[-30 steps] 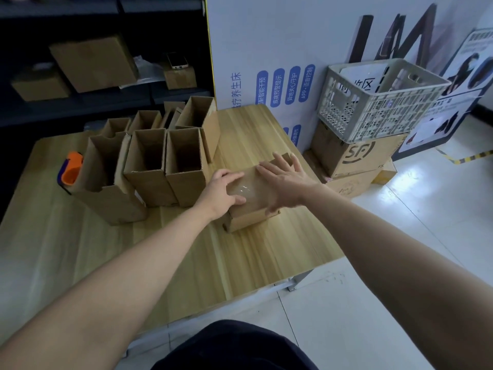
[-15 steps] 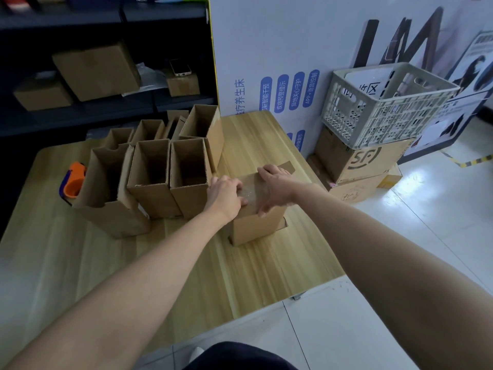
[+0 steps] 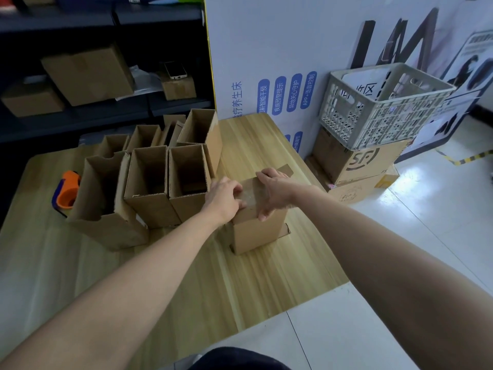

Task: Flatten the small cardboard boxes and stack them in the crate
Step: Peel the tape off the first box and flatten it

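The small box (image 3: 257, 233) stands tall on the table (image 3: 266, 276), right under both hands. The left hand (image 3: 223, 200) and right hand (image 3: 273, 192) curl over its taped top and grip it. Open boxes (image 3: 153, 209) crowd its left side. The crate (image 3: 373, 121) sits to the right, past the table edge, nearer the right hand.

Bare wood of the table (image 3: 266, 284) lay free in front, open boxes (image 3: 149, 201) stood packed just left of the taped box (image 3: 256, 236), a white board (image 3: 266, 49) shut off the back, the crate (image 3: 373, 121) sat past the right edge, its top open.
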Available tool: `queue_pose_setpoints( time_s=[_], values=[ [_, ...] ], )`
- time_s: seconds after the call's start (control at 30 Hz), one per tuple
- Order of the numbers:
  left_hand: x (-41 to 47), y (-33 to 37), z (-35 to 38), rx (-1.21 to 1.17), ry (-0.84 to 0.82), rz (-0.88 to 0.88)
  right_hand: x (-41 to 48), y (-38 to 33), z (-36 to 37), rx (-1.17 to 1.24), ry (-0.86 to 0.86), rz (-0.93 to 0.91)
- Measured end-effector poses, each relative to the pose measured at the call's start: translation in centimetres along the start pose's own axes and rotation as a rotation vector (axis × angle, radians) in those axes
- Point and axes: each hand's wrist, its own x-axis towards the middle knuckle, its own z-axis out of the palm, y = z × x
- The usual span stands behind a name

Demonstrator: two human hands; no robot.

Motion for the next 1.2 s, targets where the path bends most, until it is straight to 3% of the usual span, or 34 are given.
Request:
queue_pose_setpoints(
  time_s=[0.53, 0.8, 0.93, 1.1, 1.2],
  values=[
    [1.9, -0.5, -0.5, -0.054, -0.086, -0.052, 0.9, -0.9, -0.2, -0.034, -0.062, 0.122],
    [1.8, -1.7, 0.3, 0.044, 0.014, 0.109, 1.9, -1.1, -0.6, -0.079, -0.096, 0.129],
    [1.8, -1.1, 0.8, 0.038, 0.080, 0.091, 2.0, -1.3, -1.1, -0.174, -0.116, 0.078],
    [2.5, -0.4, 1.3, 0.006, 0.123, -0.085, 2.1, -1.2, -1.6, -0.229, -0.136, 0.022],
    [2.6, 0.0, 1.7, 0.132, 0.135, -0.045, 2.1, -1.0, -1.6, -0.222, -0.139, -0.005]
  ],
)
